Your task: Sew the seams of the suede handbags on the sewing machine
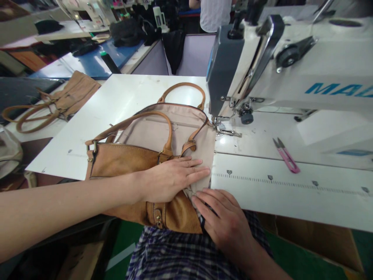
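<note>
A tan leather handbag (125,159) lies opened out on the white sewing table, its beige lining (163,132) spread toward the machine. Across the bag reaches my left hand (171,177), palm down with fingers stretched over the lining. Close to the table's front edge, my right hand (224,214) has its bent fingers on the edge of the lining and bag; what lies under them is partly hidden. The far edge of the lining meets the presser foot (215,124) of the sewing machine (279,70). Both rounded handles stand up from the bag.
Pink thread snips (287,155) lie on the table to the right, beyond a printed ruler scale (262,179). Another brown bag (72,97) rests at the left. A dark thread cone (109,62) stands behind. At the back stands a person in a light shirt (215,15).
</note>
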The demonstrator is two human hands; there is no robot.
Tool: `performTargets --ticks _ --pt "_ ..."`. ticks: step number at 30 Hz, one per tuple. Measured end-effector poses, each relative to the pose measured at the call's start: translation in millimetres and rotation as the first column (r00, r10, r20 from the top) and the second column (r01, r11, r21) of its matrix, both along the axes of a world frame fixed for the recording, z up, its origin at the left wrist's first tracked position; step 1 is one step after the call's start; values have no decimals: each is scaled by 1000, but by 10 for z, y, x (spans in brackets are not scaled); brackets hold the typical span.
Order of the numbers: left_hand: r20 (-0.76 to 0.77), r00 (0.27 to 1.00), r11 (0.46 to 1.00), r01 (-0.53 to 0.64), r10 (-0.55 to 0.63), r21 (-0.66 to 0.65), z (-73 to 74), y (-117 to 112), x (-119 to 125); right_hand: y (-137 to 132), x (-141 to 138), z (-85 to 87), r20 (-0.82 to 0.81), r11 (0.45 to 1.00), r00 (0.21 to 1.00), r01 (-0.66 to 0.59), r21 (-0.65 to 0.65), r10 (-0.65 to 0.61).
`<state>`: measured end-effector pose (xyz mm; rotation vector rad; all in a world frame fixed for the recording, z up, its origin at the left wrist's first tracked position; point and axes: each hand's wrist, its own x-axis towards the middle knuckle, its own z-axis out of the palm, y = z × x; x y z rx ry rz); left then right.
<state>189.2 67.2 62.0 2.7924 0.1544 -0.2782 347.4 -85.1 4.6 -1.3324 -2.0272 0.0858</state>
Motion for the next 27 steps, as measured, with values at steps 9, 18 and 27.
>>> performTargets --ticks 9,18,27 --pt "-6 998 993 -59 60 101 134 20 236 134 194 218 47 986 987 -158 49 156" --pt "-94 986 988 -143 138 -52 100 35 292 236 445 83 112 970 973 -216 107 204" --pt "-223 960 981 -187 170 -56 313 300 474 477 532 35 126 984 985 -136 116 121"
